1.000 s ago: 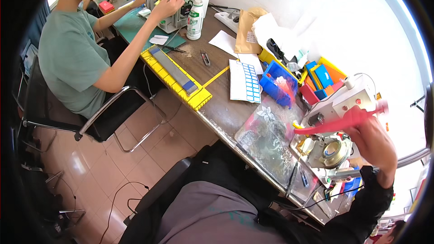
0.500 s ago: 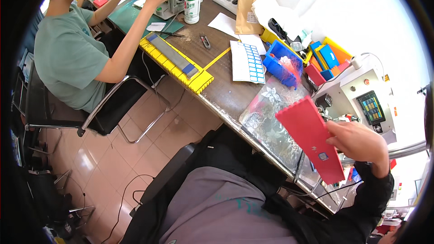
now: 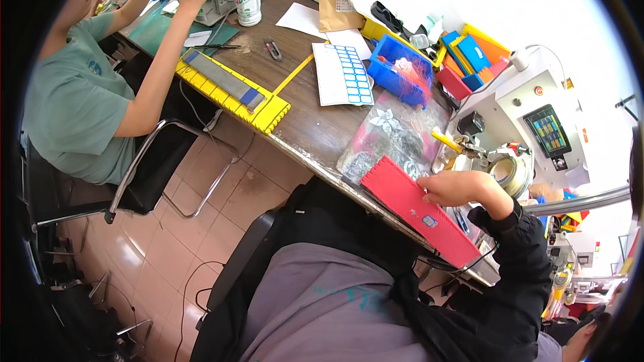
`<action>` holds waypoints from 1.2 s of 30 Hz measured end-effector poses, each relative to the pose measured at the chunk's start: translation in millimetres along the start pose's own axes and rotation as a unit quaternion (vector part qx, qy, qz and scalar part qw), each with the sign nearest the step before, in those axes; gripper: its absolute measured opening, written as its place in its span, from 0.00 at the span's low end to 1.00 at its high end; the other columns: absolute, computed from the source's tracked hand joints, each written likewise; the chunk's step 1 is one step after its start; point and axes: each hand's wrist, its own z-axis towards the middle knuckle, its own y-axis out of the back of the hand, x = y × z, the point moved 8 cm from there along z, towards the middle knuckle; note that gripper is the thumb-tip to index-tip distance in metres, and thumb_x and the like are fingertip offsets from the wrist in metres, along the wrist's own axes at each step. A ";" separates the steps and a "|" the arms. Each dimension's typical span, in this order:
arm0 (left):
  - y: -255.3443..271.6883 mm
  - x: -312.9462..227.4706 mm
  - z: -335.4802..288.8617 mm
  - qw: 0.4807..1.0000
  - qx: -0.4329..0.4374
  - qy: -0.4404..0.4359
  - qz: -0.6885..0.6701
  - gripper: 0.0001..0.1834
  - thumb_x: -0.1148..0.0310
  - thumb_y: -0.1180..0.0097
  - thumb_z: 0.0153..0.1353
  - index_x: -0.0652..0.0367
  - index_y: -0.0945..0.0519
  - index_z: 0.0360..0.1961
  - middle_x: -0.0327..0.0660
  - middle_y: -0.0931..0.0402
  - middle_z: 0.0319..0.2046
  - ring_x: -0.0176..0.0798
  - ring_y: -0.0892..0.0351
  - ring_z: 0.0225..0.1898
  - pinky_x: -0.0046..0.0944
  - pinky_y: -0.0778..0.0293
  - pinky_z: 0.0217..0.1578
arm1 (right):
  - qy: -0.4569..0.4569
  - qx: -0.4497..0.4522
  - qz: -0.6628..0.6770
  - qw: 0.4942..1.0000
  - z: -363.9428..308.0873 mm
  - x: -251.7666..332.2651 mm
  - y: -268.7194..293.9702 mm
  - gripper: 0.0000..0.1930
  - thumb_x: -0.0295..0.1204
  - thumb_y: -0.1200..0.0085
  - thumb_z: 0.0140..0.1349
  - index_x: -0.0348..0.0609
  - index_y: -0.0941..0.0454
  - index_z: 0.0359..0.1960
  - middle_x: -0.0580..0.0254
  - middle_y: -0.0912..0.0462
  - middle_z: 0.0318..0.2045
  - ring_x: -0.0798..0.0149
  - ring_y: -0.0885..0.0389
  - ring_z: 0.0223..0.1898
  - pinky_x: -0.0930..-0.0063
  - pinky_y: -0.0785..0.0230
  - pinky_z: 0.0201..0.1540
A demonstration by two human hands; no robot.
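Note:
My right hand (image 3: 459, 188) is closed on the upper long edge of a flat red board (image 3: 406, 194), its fingertips pinching it. The board has notched edges and a small blue-and-white mark on its face. It lies slantwise over the front edge of the table, near a clear plastic sheet (image 3: 376, 137). Just beyond the hand stands a white machine (image 3: 510, 104) with a small screen and a roll of tape (image 3: 506, 171). My left hand is not in view.
A blue bin (image 3: 382, 72) with reddish fibres and a sheet of blue-framed labels (image 3: 325, 84) lie beyond the plastic sheet. Further left are a yellow notched board (image 3: 275, 115), a small cutter (image 3: 273, 49) and a white bottle (image 3: 248, 0). Another person (image 3: 80, 100) sits at the left.
My right hand has brought the red board down and to the left, toward the table edge. The tape roll on the machine now shows. The whole view has shifted slightly.

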 end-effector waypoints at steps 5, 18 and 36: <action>-15.8 17.4 16.1 0.997 -0.024 -0.023 0.063 0.16 0.47 0.52 0.71 0.44 0.22 0.43 0.30 0.17 0.37 0.28 0.20 0.35 0.37 0.34 0.32 | -0.026 -0.026 -0.021 0.999 11.1 -4.0 7.9 0.19 0.34 0.47 0.65 0.36 0.26 0.54 0.38 0.16 0.40 0.38 0.17 0.47 0.48 0.26 0.50; -38.0 22.5 31.8 0.975 -0.078 -0.127 0.162 0.16 0.46 0.52 0.71 0.44 0.22 0.41 0.29 0.17 0.35 0.27 0.20 0.34 0.36 0.34 0.30 | -0.038 -0.201 -0.117 0.972 -21.8 37.8 25.3 0.18 0.42 0.40 0.63 0.42 0.26 0.45 0.50 0.15 0.29 0.43 0.15 0.34 0.48 0.24 0.36; 270.0 -243.1 -573.3 0.686 -0.364 -0.623 -0.097 0.21 0.43 0.56 0.70 0.41 0.21 0.29 0.22 0.18 0.26 0.23 0.20 0.31 0.33 0.37 0.36 | 0.198 -0.083 -0.107 0.971 11.8 166.4 -92.4 0.17 0.34 0.42 0.64 0.43 0.23 0.53 0.48 0.16 0.40 0.44 0.18 0.44 0.50 0.24 0.45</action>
